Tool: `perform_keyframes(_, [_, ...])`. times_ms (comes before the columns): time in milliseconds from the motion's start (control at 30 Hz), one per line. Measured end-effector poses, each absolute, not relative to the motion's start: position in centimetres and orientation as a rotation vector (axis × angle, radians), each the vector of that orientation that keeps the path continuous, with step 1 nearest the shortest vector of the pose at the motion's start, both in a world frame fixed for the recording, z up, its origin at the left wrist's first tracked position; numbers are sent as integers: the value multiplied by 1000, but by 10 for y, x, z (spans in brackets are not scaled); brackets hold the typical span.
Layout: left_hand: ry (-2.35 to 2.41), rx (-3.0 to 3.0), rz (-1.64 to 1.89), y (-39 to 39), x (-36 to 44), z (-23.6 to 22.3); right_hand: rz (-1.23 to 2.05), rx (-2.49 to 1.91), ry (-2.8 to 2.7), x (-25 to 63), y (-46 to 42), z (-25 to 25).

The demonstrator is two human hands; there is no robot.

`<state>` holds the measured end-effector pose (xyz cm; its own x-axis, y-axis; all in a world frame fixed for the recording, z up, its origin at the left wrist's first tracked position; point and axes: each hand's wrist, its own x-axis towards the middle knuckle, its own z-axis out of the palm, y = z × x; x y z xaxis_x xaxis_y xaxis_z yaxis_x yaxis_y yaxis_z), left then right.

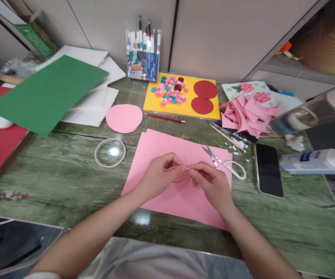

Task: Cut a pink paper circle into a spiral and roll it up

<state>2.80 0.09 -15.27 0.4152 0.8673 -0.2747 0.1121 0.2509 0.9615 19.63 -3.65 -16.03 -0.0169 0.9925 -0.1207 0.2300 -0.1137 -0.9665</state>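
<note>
Head view: both hands sit over the pink paper sheets (167,155) in the middle of the green worktop (68,182). The left hand (155,178) and right hand (212,186) meet at the fingertips, and both sets of fingers are pinched on a thin pink paper strip (181,172) that curls round in a loop just above the sheet. Looks to me like the rolling step — coiling the strip into a little bud like the rolled paper pieces (170,91) piled on the yellow board (181,110). Next move probably calls for tight, even turns without letting the end slip.

Scissors (224,162) lie just right of the hands on the sheet's edge, a phone (268,168) further right. A tape ring (110,152) sits left, a pink paper circle (124,118) behind it — pink scraps (248,112) heaped at the back right.
</note>
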Motion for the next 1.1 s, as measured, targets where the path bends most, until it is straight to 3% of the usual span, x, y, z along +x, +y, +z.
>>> perform_keyframes(1100, [1133, 1418, 713, -5, 32, -150, 978, -1457, -1524, 196, -42, -166])
